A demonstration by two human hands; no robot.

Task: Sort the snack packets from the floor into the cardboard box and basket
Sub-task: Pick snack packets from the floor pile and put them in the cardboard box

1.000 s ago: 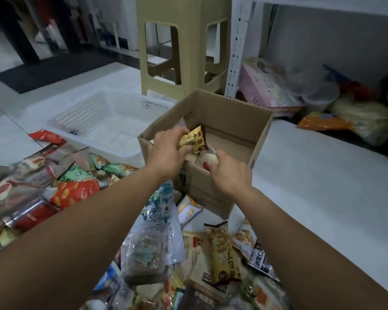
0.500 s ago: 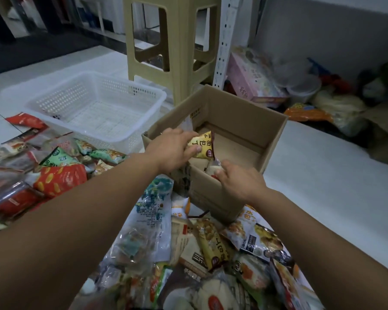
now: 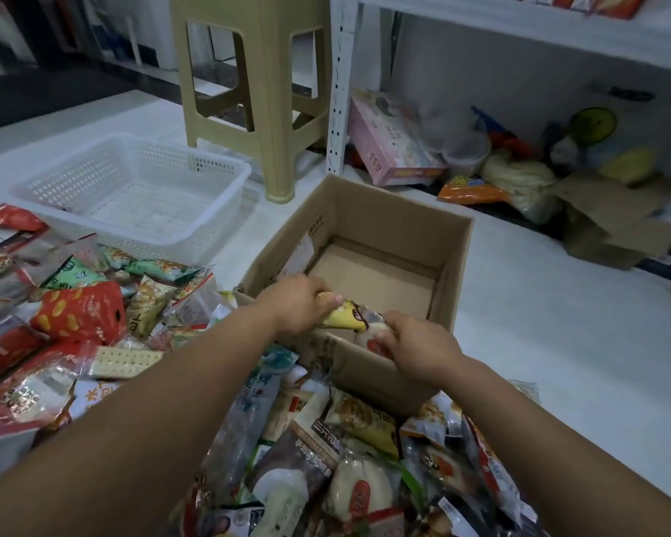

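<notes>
An open cardboard box (image 3: 454,242) stands on the white floor, its visible bottom bare. My left hand (image 3: 295,304) grips a yellow snack packet (image 3: 345,315) over the box's near edge. My right hand (image 3: 415,344) holds a clear packet with a pale bun and red label (image 3: 372,337) just inside that same edge. The two packets touch. A white plastic basket (image 3: 225,170) sits to the left of the box with nothing in it. Several snack packets (image 3: 82,312) lie heaped on the floor at the left and in front of me.
A beige plastic stool (image 3: 248,91) stands behind the basket and box. A white metal shelf (image 3: 338,83) at the back right has a pink box (image 3: 392,149), tubs and bags under it. Flattened cardboard (image 3: 605,222) lies at the right.
Both hands have lowered their packets towards the box's near inner edge. The yellow packet has tipped from upright to lying sideways. The camera has shifted, showing more of the pile.
</notes>
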